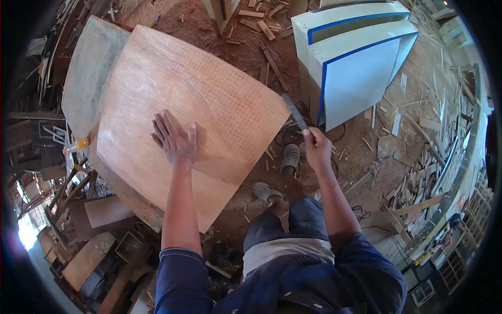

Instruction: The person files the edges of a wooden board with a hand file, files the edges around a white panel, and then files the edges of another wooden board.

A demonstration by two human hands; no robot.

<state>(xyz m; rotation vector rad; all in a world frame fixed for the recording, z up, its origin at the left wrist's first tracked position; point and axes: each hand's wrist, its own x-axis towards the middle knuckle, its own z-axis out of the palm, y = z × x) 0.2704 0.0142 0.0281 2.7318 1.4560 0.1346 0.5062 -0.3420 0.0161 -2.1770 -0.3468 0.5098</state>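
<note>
The hands differ: the left hand [175, 138] is spread flat upon the wooden panel [225, 110], while the right hand [317, 146] is closed around a thin grey tool [295, 112], which is at the panel's right corner. This panel lies over a worn tabletop [89, 73]. Farther out, white boxes [361, 78] with blue edges stand on the floor [361, 149], among wood scraps [266, 30].
</note>
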